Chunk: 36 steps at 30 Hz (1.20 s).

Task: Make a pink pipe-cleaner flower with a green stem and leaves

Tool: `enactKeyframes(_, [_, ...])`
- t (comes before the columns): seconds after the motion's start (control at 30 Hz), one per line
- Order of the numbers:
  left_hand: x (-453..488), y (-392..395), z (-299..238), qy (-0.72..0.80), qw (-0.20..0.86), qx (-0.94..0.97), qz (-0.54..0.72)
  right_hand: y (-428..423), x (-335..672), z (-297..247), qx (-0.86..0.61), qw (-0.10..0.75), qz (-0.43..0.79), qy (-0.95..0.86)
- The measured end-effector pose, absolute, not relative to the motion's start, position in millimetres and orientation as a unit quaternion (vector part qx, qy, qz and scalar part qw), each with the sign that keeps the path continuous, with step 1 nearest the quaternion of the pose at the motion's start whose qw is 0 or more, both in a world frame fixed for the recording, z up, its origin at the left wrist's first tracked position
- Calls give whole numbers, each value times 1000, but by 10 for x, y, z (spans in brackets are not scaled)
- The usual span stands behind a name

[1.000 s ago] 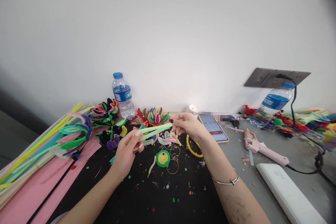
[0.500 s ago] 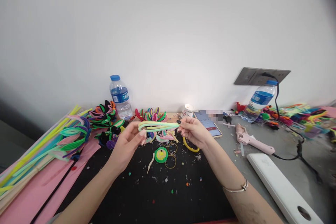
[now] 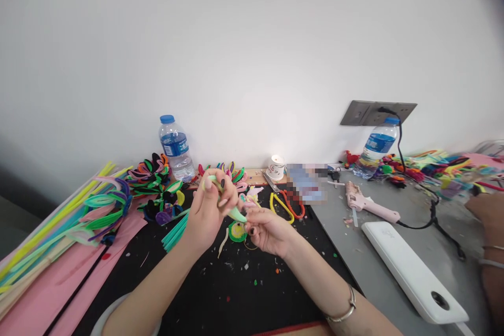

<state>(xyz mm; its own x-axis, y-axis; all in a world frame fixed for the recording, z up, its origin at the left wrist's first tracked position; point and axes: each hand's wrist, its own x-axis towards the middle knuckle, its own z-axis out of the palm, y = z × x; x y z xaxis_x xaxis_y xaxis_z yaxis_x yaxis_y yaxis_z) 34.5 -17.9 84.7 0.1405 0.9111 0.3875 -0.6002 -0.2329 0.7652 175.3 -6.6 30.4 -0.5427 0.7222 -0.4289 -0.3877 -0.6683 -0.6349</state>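
Note:
My left hand (image 3: 212, 207) is closed around one end of a pale green bent pipe cleaner (image 3: 237, 215), held up above the black mat. Lower and to the right, my right hand (image 3: 268, 230) pinches the other end between thumb and fingertips. Part of the pipe cleaner is hidden by my left fingers. Behind and just below it lies a round green and yellow coil (image 3: 237, 232), partly covered by my right fingers. A short cream strip (image 3: 222, 243) is beside the coil. Teal pipe cleaners (image 3: 175, 232) lie by my left wrist.
Scissors with yellow and red handles (image 3: 282, 211) lie beyond my right hand. Right of the mat are a pink glue gun (image 3: 372, 207) and a white oblong device (image 3: 413, 273). Bottles (image 3: 175, 149) stand by the wall. Another person's hand (image 3: 486, 215) is at far right.
The pipe cleaner went from stretched level between my hands to slanting down rightward. My right hand moved lower and left. Another person's arm has come in at far right.

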Motion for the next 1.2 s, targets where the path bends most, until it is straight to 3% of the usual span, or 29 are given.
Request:
enactKeyframes(0.2, [245, -120, 935, 213, 693, 400, 561, -52, 1895, 352, -415, 268, 743, -452])
enactKeyframes(0.27, [155, -79, 884, 241, 723, 387, 518, 50, 2075, 392, -507, 280, 604, -547])
enactKeyframes(0.4, [63, -14, 635, 273, 778, 353, 442, 229, 2419, 345, -682, 250, 188, -661])
enactKeyframes(0.5, [84, 6, 423, 287, 811, 323, 394, 258, 2497, 215, -710, 176, 89, -676])
enactKeyframes(0.8, [103, 9, 261, 269, 833, 329, 353, 300, 2423, 144, -768, 89, 86, -628])
enactKeyframes(0.9, [97, 16, 244, 261, 834, 333, 353, 312, 2474, 152, -782, 103, 100, -607])
enactKeyframes(1.0, [93, 18, 221, 266, 830, 334, 359, 293, 2502, 165, -779, 173, 124, -590])
enactKeyframes(1.07, [89, 19, 210, 276, 824, 331, 367, 261, 2490, 186, -739, 255, 195, -593])
enactKeyframes(1.2, [72, 25, 212, 297, 806, 325, 397, 152, 2417, 227, -529, 357, 514, -573])
